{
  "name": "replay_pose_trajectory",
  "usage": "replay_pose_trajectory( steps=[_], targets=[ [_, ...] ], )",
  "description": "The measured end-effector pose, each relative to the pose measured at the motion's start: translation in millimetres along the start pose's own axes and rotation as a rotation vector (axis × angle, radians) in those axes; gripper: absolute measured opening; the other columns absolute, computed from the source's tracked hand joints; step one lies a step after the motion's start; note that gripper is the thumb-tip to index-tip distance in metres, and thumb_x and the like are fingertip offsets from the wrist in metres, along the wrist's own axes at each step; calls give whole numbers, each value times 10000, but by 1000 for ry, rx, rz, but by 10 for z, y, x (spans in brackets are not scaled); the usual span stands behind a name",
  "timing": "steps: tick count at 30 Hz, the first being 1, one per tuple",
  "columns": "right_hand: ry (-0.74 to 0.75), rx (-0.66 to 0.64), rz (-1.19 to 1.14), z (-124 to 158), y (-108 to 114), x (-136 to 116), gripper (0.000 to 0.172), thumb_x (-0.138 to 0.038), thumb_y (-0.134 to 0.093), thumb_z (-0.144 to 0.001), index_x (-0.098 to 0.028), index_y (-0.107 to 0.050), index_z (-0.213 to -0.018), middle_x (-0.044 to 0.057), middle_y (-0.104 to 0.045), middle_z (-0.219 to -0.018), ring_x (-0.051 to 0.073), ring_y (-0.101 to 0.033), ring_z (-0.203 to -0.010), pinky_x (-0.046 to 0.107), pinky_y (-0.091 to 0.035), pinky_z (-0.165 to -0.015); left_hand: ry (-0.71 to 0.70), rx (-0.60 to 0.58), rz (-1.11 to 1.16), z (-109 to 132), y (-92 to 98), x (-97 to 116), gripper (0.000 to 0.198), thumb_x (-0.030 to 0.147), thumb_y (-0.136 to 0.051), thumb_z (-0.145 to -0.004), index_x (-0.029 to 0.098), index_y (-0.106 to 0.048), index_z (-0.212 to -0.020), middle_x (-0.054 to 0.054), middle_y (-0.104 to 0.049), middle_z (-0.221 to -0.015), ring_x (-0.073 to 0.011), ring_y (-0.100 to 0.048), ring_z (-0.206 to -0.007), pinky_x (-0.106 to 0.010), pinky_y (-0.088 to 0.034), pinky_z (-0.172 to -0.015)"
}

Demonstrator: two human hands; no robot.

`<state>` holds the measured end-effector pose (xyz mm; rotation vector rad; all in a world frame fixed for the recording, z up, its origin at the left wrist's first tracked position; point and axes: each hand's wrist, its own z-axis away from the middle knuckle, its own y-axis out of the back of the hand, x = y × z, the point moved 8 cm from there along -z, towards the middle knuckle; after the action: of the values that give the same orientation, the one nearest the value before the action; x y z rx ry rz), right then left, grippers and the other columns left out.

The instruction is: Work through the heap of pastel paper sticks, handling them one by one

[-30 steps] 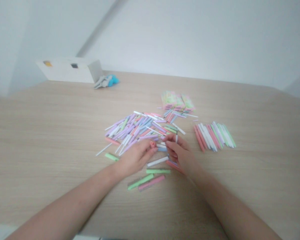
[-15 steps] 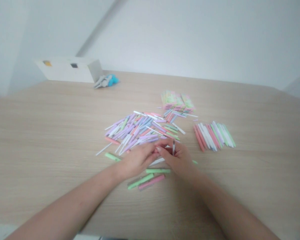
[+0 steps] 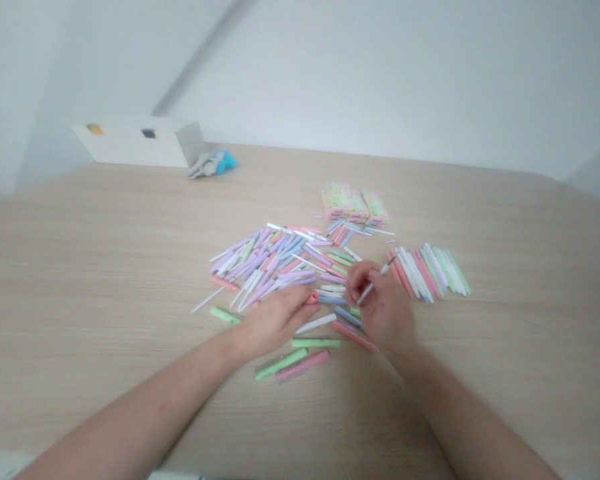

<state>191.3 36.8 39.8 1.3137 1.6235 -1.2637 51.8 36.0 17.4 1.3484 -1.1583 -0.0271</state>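
My left hand (image 3: 275, 321) is shut around a small coral-pink paper roll (image 3: 312, 299) at its fingertips, beside the lower edge of a loose pile of pastel lilac, white, pink and green strips (image 3: 265, 261). My right hand (image 3: 383, 303) pinches a thin white stick (image 3: 375, 281) that points up and to the right, its far end close to a sorted row of pink, white and green strips (image 3: 425, 273). Loose strips lie below my hands, among them a pale green one (image 3: 315, 343) and a pink one (image 3: 354, 337).
Stacked pastel paper packs (image 3: 354, 204) stand behind the pile on the light wood table (image 3: 90, 267). At the far edge are a white box (image 3: 140, 143) and a crumpled grey and blue item (image 3: 213, 164), with a white wall behind.
My right hand has moved right, away from my left hand, and the white stick now tilts toward the sorted row. My left hand has stayed nearly in place, with the pink roll showing at its fingertips.
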Motion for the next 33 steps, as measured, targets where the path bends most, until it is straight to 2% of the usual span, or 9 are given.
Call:
replay_pose_trajectory(
  steps=[3, 5, 11, 19, 22, 25, 28, 33],
  targets=[
    [80, 71, 146, -10, 63, -74, 356, -306, -342, -918, -190, -513, -628, 10, -471, -668, 131, -442, -651, 256, -367, -601, -16, 9, 14, 5, 7, 7, 229, 317, -329, -968, 176, -472, -859, -21, -543, -815, -138, -516, -749, -239, -378, -647],
    [54, 78, 205, 10, 62, -48, 365, -350, -334, -944, -195, -518, -669, 0, -464, -644, 128, -434, -618, 254, -357, -579, -22, 20, 21, 9, 15, 5, 220, 314, -330, -970, 180, -470, -866, -18, -541, -826, -136, -515, -756, -239, -375, -652],
    [-2, 5, 237, 64, -17, 82, 366, -460, -320, -955, -201, -538, -817, -21, -476, -627, 108, -477, -590, 237, -390, -596, -50, 25, 29, 15, 18, 23, 211, 309, -329, -972, 188, -487, -902, -15, -546, -852, -138, -517, -783, -244, -381, -681],
    [-182, -72, 367, 131, -67, 208, 377, -530, -352, -920, -214, -544, -847, -22, -489, -647, 115, -476, -594, 210, -378, -519, -42, 0, 10, 3, 24, 28, 225, 316, -332, -969, 182, -511, -945, -32, -568, -886, -154, -530, -822, -257, -395, -713],
    [-230, -145, 385, 163, -136, 249, 385, -519, -340, -927, -218, -578, -897, -18, -486, -663, 116, -475, -606, 203, -358, -492, -55, 2, 32, 6, 38, 45, 237, 323, -331, -970, 184, -524, -959, -32, -580, -887, -154, -542, -824, -257, -399, -721],
    [-208, -204, 403, 170, -199, 267, 377, -488, -355, -935, -212, -611, -913, -16, -488, -664, 112, -469, -622, 210, -365, -526, -69, -14, 79, 11, 35, 69, 252, 315, -317, -976, 192, -535, -1012, -35, -598, -939, -156, -556, -876, -263, -404, -776],
    [-192, -212, 393, 162, -214, 289, 352, -466, -386, -931, -204, -621, -931, -16, -497, -658, 111, -471, -633, 218, -375, -560, -55, -35, 86, 9, 18, 63, 278, 319, -302, -979, 192, -544, -1031, -44, -604, -972, -163, -560, -908, -271, -406, -803],
    [-252, -181, 227, 124, -166, 354, 247, -433, -493, -882, -220, -569, -983, -45, -471, -616, 99, -441, -553, 204, -335, -490, -6, -7, 32, 3, 8, -8, 283, 338, -315, -972, 178, -548, -951, -42, -602, -899, -161, -556, -838, -264, -411, -741]
  ],
)
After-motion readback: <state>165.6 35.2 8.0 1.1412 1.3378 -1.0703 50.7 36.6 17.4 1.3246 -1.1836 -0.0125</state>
